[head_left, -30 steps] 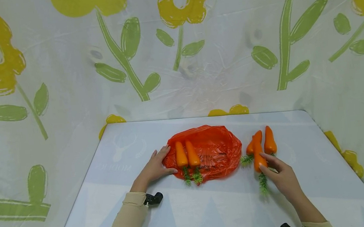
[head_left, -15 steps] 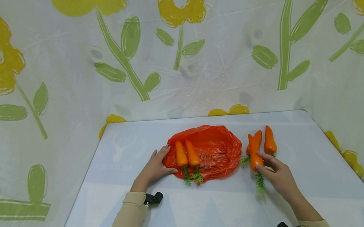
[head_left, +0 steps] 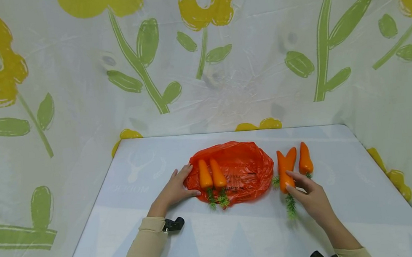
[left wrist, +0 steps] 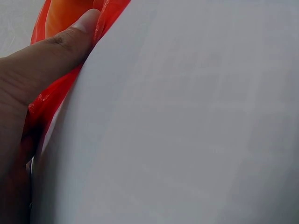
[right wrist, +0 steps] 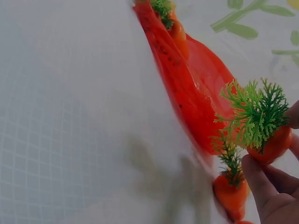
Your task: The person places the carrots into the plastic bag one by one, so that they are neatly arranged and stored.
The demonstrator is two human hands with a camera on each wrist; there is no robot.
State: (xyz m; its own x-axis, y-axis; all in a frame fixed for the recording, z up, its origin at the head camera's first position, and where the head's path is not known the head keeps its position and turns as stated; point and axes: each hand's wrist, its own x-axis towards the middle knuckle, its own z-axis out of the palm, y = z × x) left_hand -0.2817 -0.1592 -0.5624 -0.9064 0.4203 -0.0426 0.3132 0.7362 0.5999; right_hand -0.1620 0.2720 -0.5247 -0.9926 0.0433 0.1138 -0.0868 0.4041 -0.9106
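Left hand (head_left: 175,191) rests on left edge of red bag (head_left: 246,162), fingers spread, thumb apart. Two carrots (head_left: 205,176) lie side by side on bag. Just right of bag, upheld carrot (head_left: 284,172) clamped between thumb and fingers of right hand (head_left: 312,201). Slanted carrot (head_left: 291,157) behind it, partly hidden; whether they touch, cannot tell. Rightmost carrot (head_left: 305,159) on table (head_left: 238,247).

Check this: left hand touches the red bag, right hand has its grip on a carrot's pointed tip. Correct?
Not quite: the right hand has its grip on the carrot at its thick end, next to the green leaves, not at the pointed tip. The right wrist view shows it. The left hand does touch the red bag.
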